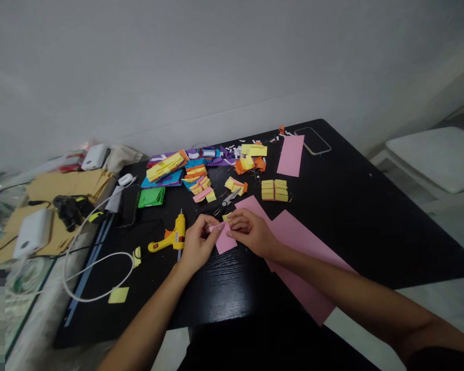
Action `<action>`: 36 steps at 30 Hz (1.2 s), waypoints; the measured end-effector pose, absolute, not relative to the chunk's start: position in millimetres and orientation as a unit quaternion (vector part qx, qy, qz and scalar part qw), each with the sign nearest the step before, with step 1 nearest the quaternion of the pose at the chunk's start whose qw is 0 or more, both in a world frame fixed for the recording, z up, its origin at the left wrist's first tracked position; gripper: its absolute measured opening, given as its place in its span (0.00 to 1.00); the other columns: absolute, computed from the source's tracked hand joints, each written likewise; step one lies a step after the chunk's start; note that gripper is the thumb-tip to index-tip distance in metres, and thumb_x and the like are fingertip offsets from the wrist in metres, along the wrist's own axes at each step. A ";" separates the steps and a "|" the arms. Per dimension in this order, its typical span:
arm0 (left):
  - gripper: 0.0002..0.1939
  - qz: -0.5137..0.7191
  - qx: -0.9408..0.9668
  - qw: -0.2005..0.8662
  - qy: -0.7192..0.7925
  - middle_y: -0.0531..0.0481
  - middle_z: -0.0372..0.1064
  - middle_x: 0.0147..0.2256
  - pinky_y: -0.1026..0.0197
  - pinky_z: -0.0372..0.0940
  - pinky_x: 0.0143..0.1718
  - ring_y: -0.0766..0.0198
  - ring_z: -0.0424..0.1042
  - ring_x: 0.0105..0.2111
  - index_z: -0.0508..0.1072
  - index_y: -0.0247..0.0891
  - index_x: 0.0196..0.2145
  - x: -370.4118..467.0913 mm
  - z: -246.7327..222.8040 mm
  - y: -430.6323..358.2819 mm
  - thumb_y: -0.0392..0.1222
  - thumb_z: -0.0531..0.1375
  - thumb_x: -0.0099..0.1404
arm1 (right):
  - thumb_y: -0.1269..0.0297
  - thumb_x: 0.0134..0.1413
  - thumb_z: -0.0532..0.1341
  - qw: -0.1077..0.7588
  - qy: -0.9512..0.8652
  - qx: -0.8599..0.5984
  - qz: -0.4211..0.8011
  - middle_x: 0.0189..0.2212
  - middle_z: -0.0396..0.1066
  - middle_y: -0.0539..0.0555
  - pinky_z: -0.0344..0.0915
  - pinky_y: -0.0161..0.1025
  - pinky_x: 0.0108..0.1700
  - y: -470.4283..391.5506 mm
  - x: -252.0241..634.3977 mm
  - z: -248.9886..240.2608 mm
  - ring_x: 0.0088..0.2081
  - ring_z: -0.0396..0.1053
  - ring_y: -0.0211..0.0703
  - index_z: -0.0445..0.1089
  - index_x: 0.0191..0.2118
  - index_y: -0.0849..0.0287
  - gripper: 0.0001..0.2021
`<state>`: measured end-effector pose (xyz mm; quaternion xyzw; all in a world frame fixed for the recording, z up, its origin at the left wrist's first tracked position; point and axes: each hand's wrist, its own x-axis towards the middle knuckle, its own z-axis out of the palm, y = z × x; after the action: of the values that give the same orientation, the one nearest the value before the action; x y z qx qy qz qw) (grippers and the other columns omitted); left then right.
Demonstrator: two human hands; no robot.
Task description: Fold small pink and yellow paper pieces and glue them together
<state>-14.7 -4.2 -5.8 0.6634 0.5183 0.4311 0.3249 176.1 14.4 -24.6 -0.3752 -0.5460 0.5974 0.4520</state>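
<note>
A small piece of pink paper [227, 244] is pinched between my two hands above the black table. My left hand [199, 241] grips its left side with thumb and fingers. On the upper right edge, my right hand [253, 232] pinches the same paper. Beyond the hands lie scissors [231, 198] with dark handles. A yellow glue gun [174, 236] rests just left of my left hand. Large pink sheets [305, 257] lie under my right forearm, one partly hidden by it.
Folded paper stacks stand toward the back: yellow [166, 166], green [151, 197] and a yellow banded bundle [274, 190]. White scraps lie near the wall. A white cable [67, 263] loops at left beside a phone [128, 205]. A white stool [436, 157] stands right.
</note>
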 end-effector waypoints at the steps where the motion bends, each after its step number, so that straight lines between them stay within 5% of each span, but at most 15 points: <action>1: 0.09 0.435 0.658 0.327 0.520 0.53 0.71 0.29 0.65 0.63 0.27 0.67 0.68 0.27 0.72 0.39 0.38 -14.1 -6.2 -4.2 0.47 0.64 0.69 | 0.64 0.47 0.73 0.451 -0.544 -0.376 0.600 0.35 0.78 0.52 0.77 0.41 0.46 14.7 176.1 -24.7 0.38 0.79 0.41 0.72 0.46 0.58 0.19; 9: 0.10 0.450 0.637 0.325 0.535 0.53 0.71 0.28 0.64 0.62 0.27 0.66 0.68 0.26 0.72 0.39 0.36 -12.2 -5.7 -4.6 0.47 0.65 0.68 | 0.61 0.52 0.70 0.440 -0.546 -0.371 0.609 0.37 0.82 0.56 0.77 0.44 0.49 14.9 176.2 -23.0 0.40 0.81 0.45 0.77 0.40 0.59 0.11; 36: 0.08 0.465 0.650 0.293 0.524 0.50 0.74 0.34 0.62 0.68 0.35 0.64 0.74 0.33 0.72 0.39 0.37 -9.7 -8.5 -6.6 0.46 0.64 0.70 | 0.65 0.60 0.62 0.433 -0.609 -0.367 0.554 0.41 0.83 0.53 0.77 0.43 0.47 11.6 178.2 -15.6 0.43 0.81 0.47 0.82 0.44 0.53 0.12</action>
<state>-9.7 -6.6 -8.5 0.6504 0.5240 0.4653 0.2930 178.2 11.6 -15.6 -0.3672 -0.6087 0.5543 0.4329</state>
